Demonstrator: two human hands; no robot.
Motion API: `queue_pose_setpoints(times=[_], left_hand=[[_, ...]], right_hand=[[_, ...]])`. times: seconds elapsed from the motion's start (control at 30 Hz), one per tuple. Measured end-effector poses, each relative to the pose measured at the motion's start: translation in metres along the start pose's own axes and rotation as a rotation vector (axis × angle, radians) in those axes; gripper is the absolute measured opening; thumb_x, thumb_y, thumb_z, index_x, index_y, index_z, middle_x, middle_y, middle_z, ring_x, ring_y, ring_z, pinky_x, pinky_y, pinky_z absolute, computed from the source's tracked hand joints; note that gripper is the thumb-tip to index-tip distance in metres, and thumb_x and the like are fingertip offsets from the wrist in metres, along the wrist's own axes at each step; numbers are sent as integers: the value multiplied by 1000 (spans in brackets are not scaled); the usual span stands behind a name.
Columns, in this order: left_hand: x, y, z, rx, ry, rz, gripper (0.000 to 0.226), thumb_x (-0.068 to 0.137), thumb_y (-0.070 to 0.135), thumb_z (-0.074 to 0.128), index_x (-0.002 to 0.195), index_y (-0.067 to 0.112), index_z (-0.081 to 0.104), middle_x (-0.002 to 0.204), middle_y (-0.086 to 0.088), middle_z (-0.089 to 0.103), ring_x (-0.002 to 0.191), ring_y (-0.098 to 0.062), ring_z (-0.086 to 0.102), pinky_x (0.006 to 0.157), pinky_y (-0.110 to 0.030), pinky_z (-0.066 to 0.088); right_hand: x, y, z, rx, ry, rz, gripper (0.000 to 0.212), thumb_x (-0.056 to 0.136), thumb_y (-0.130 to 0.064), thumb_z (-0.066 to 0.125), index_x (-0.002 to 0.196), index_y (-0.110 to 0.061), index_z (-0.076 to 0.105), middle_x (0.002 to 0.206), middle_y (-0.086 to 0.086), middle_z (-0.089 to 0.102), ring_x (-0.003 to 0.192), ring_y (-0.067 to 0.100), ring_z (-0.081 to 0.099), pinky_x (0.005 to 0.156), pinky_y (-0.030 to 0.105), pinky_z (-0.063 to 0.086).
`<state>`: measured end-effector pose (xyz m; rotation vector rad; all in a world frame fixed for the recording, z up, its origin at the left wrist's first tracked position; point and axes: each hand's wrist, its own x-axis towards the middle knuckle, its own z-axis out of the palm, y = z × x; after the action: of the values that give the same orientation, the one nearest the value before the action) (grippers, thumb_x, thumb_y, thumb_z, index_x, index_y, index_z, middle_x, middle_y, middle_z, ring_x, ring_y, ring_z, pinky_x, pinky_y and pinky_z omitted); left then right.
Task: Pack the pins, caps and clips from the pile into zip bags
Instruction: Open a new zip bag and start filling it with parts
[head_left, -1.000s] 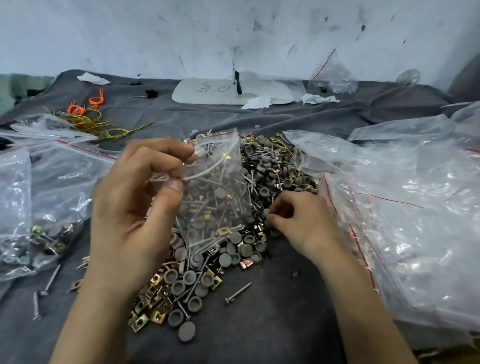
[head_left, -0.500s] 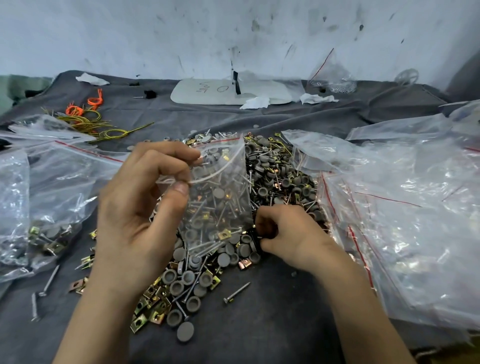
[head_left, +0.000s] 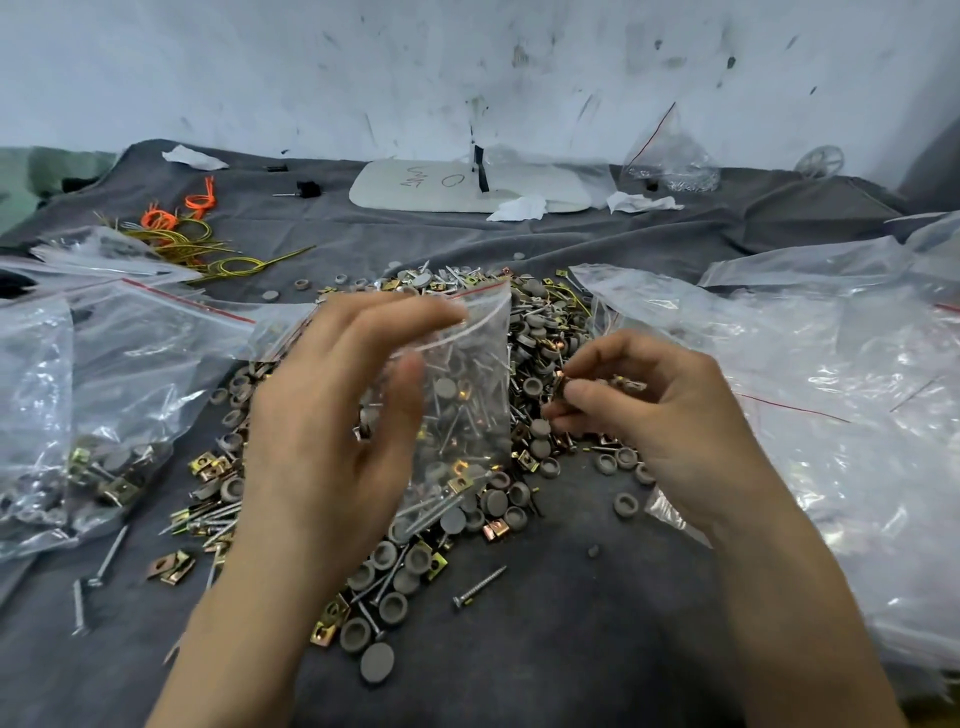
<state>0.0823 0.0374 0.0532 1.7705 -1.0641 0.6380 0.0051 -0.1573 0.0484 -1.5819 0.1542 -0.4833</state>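
spillage is our main worry. our left hand (head_left: 332, 415) pinches the small clear zip bag with the red strip (head_left: 467, 374) near its mouth, fingers and thumb blurred. the bag hangs upright and part filled over the pile of grey round caps, steel pins and brass clips (head_left: 540, 332). if that pinch slackens or the mouth folds over, the load could tip back onto the dark grey cloth surface (head_left: 571, 649). our right hand (head_left: 649, 415), just beside the bag, is curled tight on a few small parts (head_left: 566, 389), a grey cap and a brass clip among them, we think. bunched like that, one could slip out short of the mouth, or a pin point could pierce the thin film.

counted: two hands, one bag in hand, one lone steel screw (head_left: 479, 586) lying apart from the pile. the packed clear bags (head_left: 104, 447) on the left look like two, though they overlap. the pile's parts and the heap of empty clear bags (head_left: 831, 415) on the right are too many to count.
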Motion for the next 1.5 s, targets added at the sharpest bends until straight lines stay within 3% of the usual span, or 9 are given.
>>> queue_pose_setpoints(times=[0.07, 0.17, 0.3, 0.7, 0.83, 0.93, 1.0, 1.3, 1.5], left_hand=[[1, 7, 3, 60, -29, 31, 22, 96, 15, 55, 112, 26, 65, 117, -5, 59, 108, -9, 58, 95, -15, 42], [2, 16, 9, 82, -85, 13, 26, 90, 31, 62, 109, 17, 71, 121, -8, 56, 115, -11, 54, 100, -11, 37], [1, 19, 10, 65, -102, 2, 29, 86, 29, 64, 107, 9, 72, 120, -9, 60, 114, -5, 53, 101, -7, 35], [0, 14, 8, -103, -91, -94, 16, 86, 33, 63, 99, 25, 70, 120, 4, 60, 115, 4, 56, 97, -9, 39], [-1, 12, 11, -285, -82, -186, 14, 84, 35, 65, 95, 29, 69, 122, 7, 61, 118, -11, 60, 99, -27, 48], [-2, 13, 11, -397, -93, -249, 15, 81, 35, 67, 93, 27, 68, 121, 6, 61, 120, -9, 59, 99, -26, 48], [-2, 13, 10, -448, -105, -272, 18, 79, 35, 68, 95, 27, 69, 121, 5, 61, 121, -10, 59, 100, -25, 47], [-2, 14, 9, -336, -120, -170, 22, 84, 32, 67, 105, 28, 69, 123, -1, 61, 120, -18, 61, 101, -37, 50], [-2, 16, 10, -175, -119, -27, 18, 87, 29, 66, 104, 21, 69, 119, -1, 62, 114, -7, 61, 97, -21, 47]], right_hand=[[-6, -14, 6, 118, -38, -20, 11, 71, -2, 70, 79, -10, 69, 72, 5, 71, 67, 23, 73, 61, 22, 56], [-13, -29, 14, 142, -115, -34, 19, 65, -8, 68, 84, -9, 72, 75, 6, 74, 69, 19, 73, 62, 18, 55], [-18, -37, 18, 82, -170, -32, 28, 63, -8, 68, 91, -10, 72, 79, 3, 76, 72, 12, 73, 65, 14, 54], [-19, -37, 24, -22, -138, -162, 20, 67, -12, 73, 86, -9, 70, 81, 7, 74, 74, 18, 73, 65, 20, 56], [-20, -38, 25, -36, -138, -203, 20, 67, -8, 73, 86, -16, 72, 82, 2, 74, 74, 10, 71, 65, 15, 54], [-21, -37, 25, -62, -143, -229, 26, 72, 4, 75, 87, -17, 72, 83, 3, 74, 74, 9, 71, 66, 14, 53], [-21, -37, 26, -71, -158, -239, 25, 73, 2, 73, 88, -17, 72, 84, 4, 74, 76, 9, 70, 67, 14, 52], [-22, -37, 22, -91, -189, -243, 19, 72, -1, 70, 83, -14, 63, 81, 1, 70, 75, 11, 68, 68, 17, 52], [-22, -39, 17, -142, -254, -258, 22, 71, 2, 68, 80, -17, 60, 76, -4, 62, 70, 10, 62, 65, 18, 50]])
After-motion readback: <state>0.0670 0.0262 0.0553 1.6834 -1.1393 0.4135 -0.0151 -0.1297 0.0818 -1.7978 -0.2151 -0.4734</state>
